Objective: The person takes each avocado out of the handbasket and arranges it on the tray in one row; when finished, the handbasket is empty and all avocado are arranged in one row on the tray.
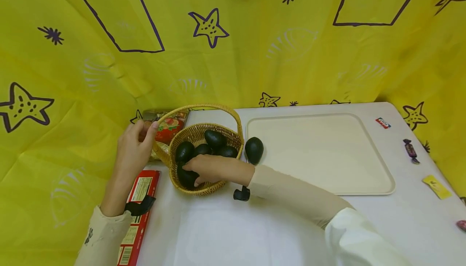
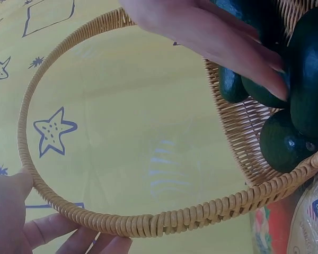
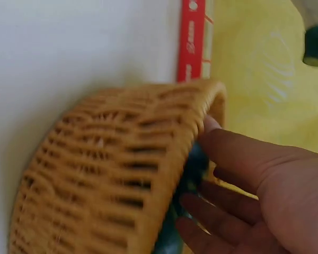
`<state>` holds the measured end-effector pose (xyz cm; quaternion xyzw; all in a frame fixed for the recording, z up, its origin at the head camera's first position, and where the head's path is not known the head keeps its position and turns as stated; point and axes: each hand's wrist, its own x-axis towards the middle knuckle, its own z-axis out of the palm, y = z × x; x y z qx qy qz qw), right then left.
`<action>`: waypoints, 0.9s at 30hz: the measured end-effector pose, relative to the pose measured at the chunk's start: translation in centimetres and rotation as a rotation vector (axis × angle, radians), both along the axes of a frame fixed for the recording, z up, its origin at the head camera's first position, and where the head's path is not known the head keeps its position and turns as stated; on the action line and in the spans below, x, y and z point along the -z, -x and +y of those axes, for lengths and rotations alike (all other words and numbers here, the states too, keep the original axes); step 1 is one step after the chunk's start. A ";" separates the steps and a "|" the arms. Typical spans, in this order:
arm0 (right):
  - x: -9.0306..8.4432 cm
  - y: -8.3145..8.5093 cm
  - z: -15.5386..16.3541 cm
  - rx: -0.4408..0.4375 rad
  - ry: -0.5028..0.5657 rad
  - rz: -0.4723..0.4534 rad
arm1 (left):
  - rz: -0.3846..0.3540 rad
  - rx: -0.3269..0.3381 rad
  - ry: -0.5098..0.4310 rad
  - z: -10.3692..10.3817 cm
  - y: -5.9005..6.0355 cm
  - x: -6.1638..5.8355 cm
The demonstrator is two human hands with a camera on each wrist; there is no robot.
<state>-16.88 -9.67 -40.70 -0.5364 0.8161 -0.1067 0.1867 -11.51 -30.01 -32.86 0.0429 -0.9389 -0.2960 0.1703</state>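
Observation:
A wicker basket with a tall hoop handle holds several dark green avocados. My left hand holds the handle on its left side; in the left wrist view the thumb and fingers lie on either side of it. My right hand reaches into the basket, its thumb and forefinger on the nearest avocado. In the right wrist view, my right hand is at the basket rim, with the avocado partly hidden behind it. Another avocado lies outside, at the tray's left edge.
A cream tray lies right of the basket. Red packaging sits behind it, and a long red box lies under my left forearm. Wrapped sweets are scattered along the right edge. A yellow patterned cloth hangs behind.

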 end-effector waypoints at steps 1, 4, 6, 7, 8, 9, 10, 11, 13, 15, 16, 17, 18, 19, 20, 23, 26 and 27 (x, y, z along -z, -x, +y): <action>0.1 -0.2 -0.4 -0.008 -0.020 0.022 | 0.000 0.000 0.001 0.0 0.0 0.0; 0.4 -0.6 -1.3 -0.022 -0.072 0.093 | 0.004 0.002 0.005 -0.1 0.0 0.0; 0.6 -0.7 -1.7 -0.021 -0.094 0.136 | 0.010 0.005 0.009 -0.1 0.1 0.0; 0.7 -0.7 -1.9 -0.019 -0.100 0.151 | 0.012 0.006 0.011 0.0 0.1 0.0; 0.8 -0.7 -2.0 -0.017 -0.104 0.161 | 0.014 0.007 0.012 0.0 0.1 0.0; 0.9 -0.7 -2.2 -0.016 -0.107 0.173 | 0.014 0.008 0.013 0.0 0.1 0.0; 1.0 -0.6 -2.3 -0.014 -0.108 0.178 | 0.014 0.008 0.013 0.0 0.1 0.0; 1.1 -0.7 -2.4 -0.014 -0.111 0.188 | 0.014 0.009 0.014 0.0 0.1 0.0; 1.2 -0.7 -2.5 -0.014 -0.118 0.209 | 0.012 0.009 0.014 0.0 0.1 -0.1; 1.2 -0.8 -2.6 -0.013 -0.131 0.231 | 0.010 0.010 0.014 -0.1 0.1 -0.1; 1.1 -0.9 -2.7 -0.011 -0.140 0.237 | 0.011 0.010 0.014 -0.1 0.1 0.0; 1.1 -0.9 -2.8 -0.011 -0.153 0.249 | 0.012 0.011 0.014 -0.1 0.1 0.0; 1.0 -1.0 -2.8 -0.009 -0.164 0.253 | 0.012 0.011 0.014 -0.1 0.1 0.0; 0.9 -1.1 -2.9 -0.008 -0.175 0.256 | 0.012 0.012 0.013 -0.1 0.1 0.0; 0.9 -1.1 -2.9 -0.009 -0.185 0.259 | 0.011 0.012 0.012 -0.2 0.1 0.0; 0.8 -1.2 -2.9 -0.009 -0.204 0.259 | 0.009 0.014 0.015 -0.2 0.0 0.0; 0.7 -1.2 -2.8 -0.023 -0.215 0.274 | 0.007 0.016 0.016 -0.2 0.0 0.0; 0.7 -1.2 -2.8 -0.025 -0.213 0.272 | 0.007 0.016 0.016 -0.2 0.0 0.0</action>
